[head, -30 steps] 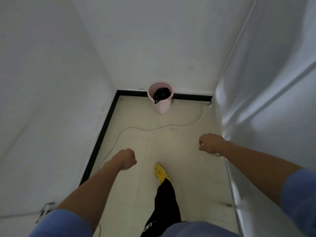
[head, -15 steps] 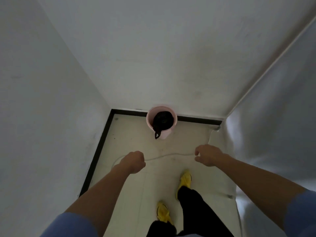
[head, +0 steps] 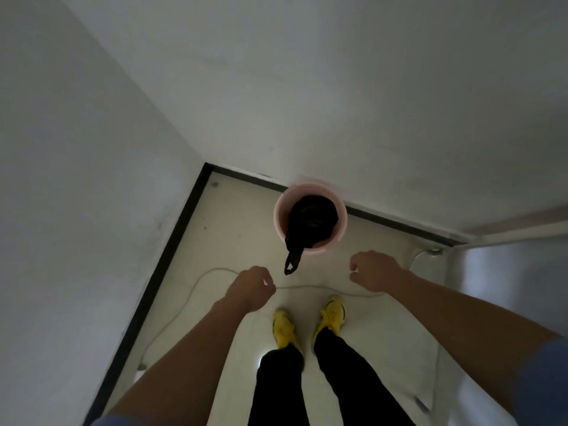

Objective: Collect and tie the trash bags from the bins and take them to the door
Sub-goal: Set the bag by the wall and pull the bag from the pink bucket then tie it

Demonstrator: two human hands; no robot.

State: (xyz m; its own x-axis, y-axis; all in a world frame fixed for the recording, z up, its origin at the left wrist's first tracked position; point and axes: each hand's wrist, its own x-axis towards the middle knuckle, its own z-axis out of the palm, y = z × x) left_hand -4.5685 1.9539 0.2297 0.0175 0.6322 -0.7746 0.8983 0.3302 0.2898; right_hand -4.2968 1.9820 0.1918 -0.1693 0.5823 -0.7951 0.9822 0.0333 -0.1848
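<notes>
One pink bin (head: 340,224), one black trash bag (head: 310,221) at 12 o'clock; left hand (head: 250,289), right hand (head: 373,272); two yellow shoes (head: 284,329) at 6 o'clock; one cable (head: 307,287).

One head-worn wide-angle view, standing height, pitched steeply down, facing a wall corner (head: 206,166), pink bin (head: 342,224) near centre, own shoes (head: 284,329) at lower middle.
</notes>
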